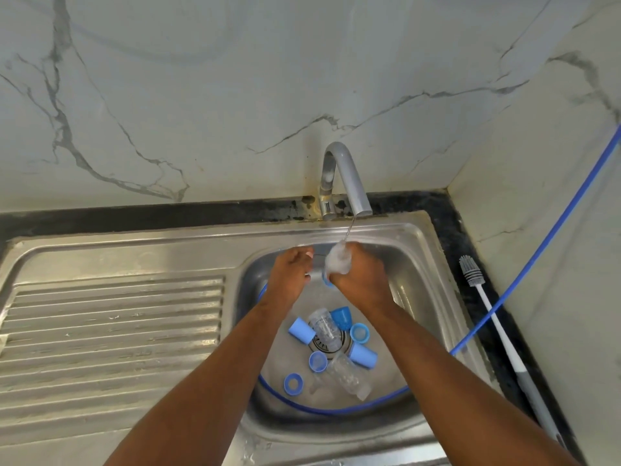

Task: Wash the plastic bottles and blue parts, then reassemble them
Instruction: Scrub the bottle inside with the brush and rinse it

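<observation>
Over the steel sink basin [416,277], my right hand [359,274] grips a soapy, foam-covered blue part [337,264] under a thin stream from the tap [349,183]. My left hand [292,274] hovers just left of it with fingers loosely curled and nothing in its grasp. On the basin floor lie two clear plastic bottles [324,327] [347,375] among several blue caps, rings and a perforated blue cup [341,317].
A blue hose [524,277] runs from the right wall into the basin and loops round its floor. A white-handled bottle brush [497,331] lies on the dark counter at the right. The ribbed drainboard [111,334] lies to the left.
</observation>
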